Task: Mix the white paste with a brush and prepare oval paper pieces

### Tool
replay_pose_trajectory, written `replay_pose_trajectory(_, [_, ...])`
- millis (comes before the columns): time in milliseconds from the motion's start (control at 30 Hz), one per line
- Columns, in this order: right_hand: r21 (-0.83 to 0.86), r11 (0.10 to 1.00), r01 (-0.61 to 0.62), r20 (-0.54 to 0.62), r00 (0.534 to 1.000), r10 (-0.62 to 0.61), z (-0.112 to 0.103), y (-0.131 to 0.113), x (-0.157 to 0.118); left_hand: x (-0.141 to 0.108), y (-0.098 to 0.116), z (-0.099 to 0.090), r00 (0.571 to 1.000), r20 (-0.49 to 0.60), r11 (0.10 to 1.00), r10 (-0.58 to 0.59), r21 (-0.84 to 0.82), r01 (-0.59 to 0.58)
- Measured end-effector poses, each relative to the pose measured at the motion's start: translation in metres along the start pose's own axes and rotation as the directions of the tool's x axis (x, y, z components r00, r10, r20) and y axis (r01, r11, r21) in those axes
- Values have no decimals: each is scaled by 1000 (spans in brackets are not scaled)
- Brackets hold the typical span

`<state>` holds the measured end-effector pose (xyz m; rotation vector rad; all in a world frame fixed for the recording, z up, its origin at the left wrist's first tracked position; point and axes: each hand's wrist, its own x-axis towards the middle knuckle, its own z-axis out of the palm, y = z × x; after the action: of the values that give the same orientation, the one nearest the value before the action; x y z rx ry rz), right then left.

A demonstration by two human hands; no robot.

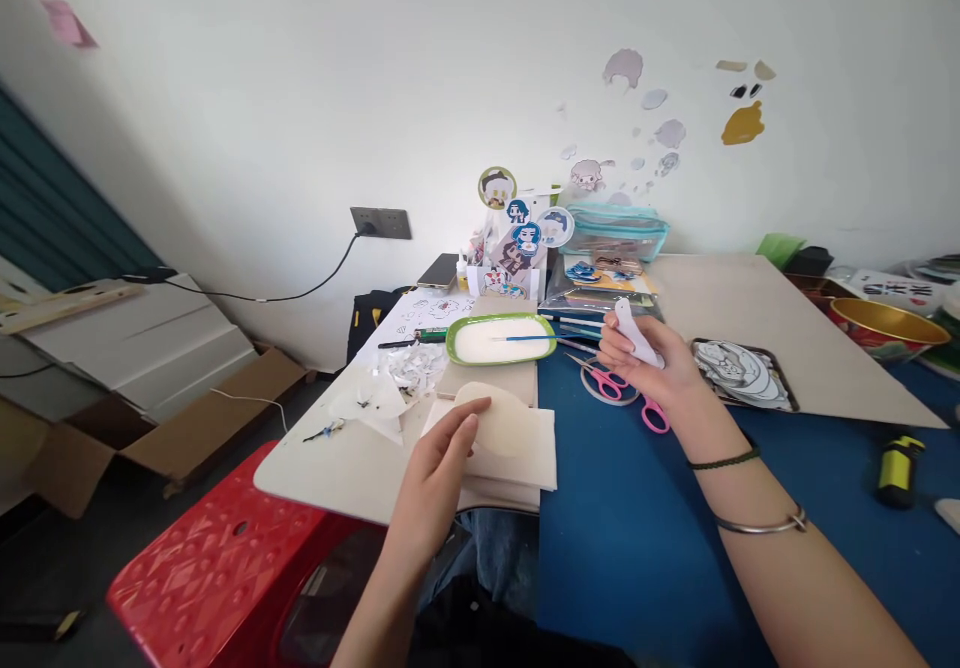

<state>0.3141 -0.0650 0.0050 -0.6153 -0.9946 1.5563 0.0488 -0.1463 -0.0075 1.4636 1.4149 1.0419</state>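
Observation:
My left hand (442, 473) pinches the edge of a cream, rounded cut-out (495, 418) above a stack of pale sheets (541, 448). Raised at the right, my right hand (652, 353) is closed around a thin blue paintbrush (536, 337), with a folded white strip (634, 333), perhaps paper or tissue, in the same grip. The brush's tip reaches over a green-rimmed dish (455, 348) of white stuff; whether it touches the surface I cannot tell. Pink-handled scissors (609, 383) lie on the blue mat just below my right hand.
White paper scraps (409, 368) lie left of the dish. A tray of printed cut-outs (742, 373) and a yellow-black bottle-like item (898, 470) are on the right. Behind stand character pictures (517, 248) and a clear zip pouch (615, 231). A red stool (217, 558) stands lower left.

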Motion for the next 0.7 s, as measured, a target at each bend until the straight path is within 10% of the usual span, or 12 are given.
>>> replay_pose_trajectory(233, [-400,916,-31,104,992,78,23,9,-6,-3,3,1,964,-136,956,229,218,-196])
replay_pose_trajectory(467, [-800,503,328,284,945,-165,49,23,-16,4,37,27,975,53,972,217,-109,-210])
replay_pose_trajectory(700, [-720,-161,675,640,555,-532,52,28,-23,5,34,34,867,-175,880,467,2,-474])
